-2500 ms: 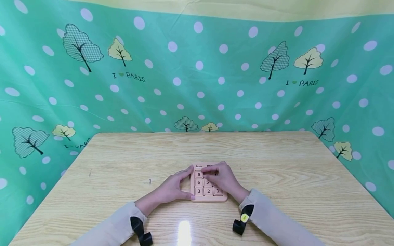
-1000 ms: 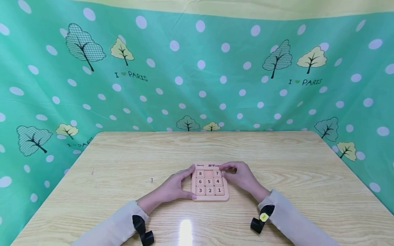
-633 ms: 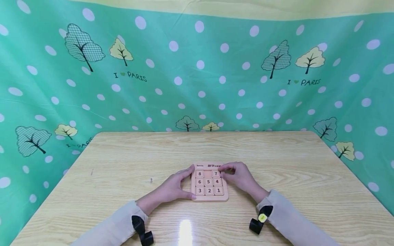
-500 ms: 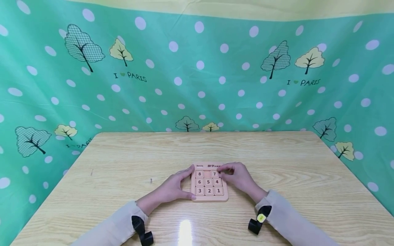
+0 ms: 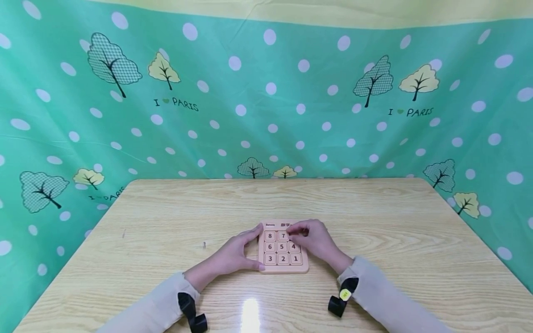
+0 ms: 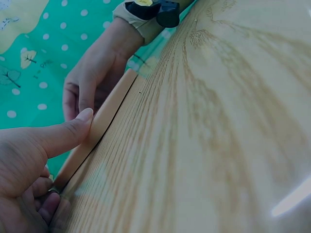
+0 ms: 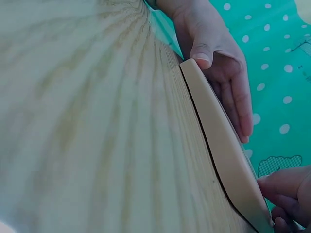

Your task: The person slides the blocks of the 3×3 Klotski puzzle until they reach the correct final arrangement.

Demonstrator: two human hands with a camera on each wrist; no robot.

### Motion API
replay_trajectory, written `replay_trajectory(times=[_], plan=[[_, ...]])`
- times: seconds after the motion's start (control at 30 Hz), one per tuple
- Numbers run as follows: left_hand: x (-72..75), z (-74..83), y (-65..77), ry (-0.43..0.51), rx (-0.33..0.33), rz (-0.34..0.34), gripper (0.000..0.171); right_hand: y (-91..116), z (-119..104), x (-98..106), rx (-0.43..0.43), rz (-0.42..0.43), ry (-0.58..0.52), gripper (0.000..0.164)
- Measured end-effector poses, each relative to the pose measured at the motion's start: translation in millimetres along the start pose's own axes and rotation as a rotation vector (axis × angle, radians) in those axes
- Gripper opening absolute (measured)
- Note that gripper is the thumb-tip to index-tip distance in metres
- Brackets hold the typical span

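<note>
A light pink sliding number puzzle (image 5: 283, 269) lies flat on the table, its square tiles set in rows. The top row shows 8, then the 7 tile (image 5: 283, 236) in the middle column. My left hand (image 5: 231, 254) holds the puzzle's left side, thumb at the near corner and a fingertip at the far corner. My right hand (image 5: 314, 238) has its thumb and index finger at the right edge of the 7 tile, covering the top right slot. In the left wrist view, the left thumb (image 6: 68, 136) presses the puzzle's pale side (image 6: 104, 114).
The wood-grain table (image 5: 166, 208) spreads around both hands. A green dotted cloth (image 5: 266, 129) hangs behind it. Each wrist carries a black strap; the right one (image 5: 341, 298) bears a yellow tag. Glare (image 5: 250, 314) marks the near edge.
The right hand moved off to the puzzle's right side, then came back left. The 7 tile has slid from the right column into the middle gap. The left hand stays put.
</note>
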State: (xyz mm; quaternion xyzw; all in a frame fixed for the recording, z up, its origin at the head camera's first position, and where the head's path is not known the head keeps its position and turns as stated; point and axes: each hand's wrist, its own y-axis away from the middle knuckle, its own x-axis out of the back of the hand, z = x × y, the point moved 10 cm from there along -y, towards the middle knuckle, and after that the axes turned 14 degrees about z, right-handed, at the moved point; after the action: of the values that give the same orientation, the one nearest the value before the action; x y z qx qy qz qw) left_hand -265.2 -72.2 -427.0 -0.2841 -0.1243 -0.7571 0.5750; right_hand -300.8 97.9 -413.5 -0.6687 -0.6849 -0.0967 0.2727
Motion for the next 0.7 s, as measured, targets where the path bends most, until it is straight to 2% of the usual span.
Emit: replay_trajectory(times=[0.43,0.7], plan=[[1.0,-0.1,0.2,0.003,-0.003,0.003,0.103,-1.3,-1.7,-5.4,-0.013,-0.012,-0.009,0.017],[-0.2,-1.2,-0.2,-0.001,-0.003,0.0,0.103,0.5,0.1,0.4,-0.015,-0.036,-0.009,0.02]])
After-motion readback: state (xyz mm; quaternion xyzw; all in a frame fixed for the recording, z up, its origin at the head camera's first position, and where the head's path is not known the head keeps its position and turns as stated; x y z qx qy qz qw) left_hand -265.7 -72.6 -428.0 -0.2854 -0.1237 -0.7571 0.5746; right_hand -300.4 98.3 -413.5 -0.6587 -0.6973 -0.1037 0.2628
